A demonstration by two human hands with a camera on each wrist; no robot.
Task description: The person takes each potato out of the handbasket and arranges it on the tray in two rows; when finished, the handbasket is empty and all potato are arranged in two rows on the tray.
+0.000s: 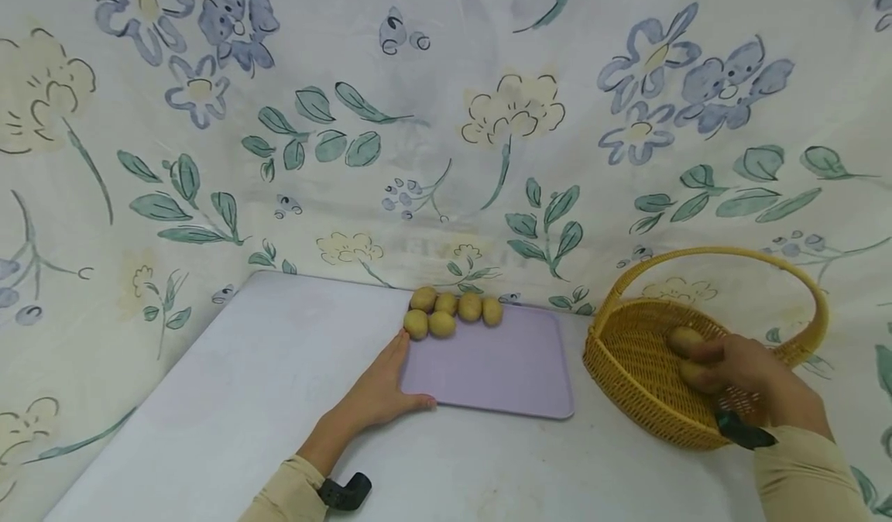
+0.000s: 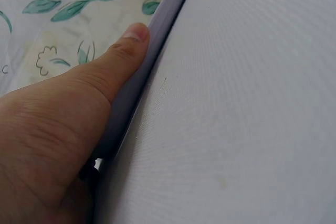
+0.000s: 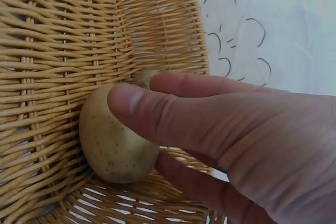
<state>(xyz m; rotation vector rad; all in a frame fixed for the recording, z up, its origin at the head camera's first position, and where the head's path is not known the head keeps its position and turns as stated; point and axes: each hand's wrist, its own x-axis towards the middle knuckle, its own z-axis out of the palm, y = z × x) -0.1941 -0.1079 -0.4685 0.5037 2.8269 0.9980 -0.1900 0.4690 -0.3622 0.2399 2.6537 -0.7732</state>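
In the head view, a wicker basket [image 1: 648, 406] with a tall handle stands at the right. My right hand [image 1: 742, 363] reaches into it and grips a potato [image 3: 116, 140], the thumb on top and fingers round its side. A second potato [image 1: 684, 340] lies just beyond, mostly covered by my fingers in the right wrist view. My left hand [image 1: 379, 386] rests against the left side of a lilac tray [image 1: 488, 367], fingers straight along the edge and thumb along the near rim. Several potatoes [image 1: 442, 324] sit grouped at the tray's far left.
The white table [image 1: 300, 352] carries the tray at its middle and the basket at its right. A floral cloth [image 1: 432, 158] hangs behind, close to the far edges of the tray and basket. Each wrist wears a black strap device [image 1: 346, 492].
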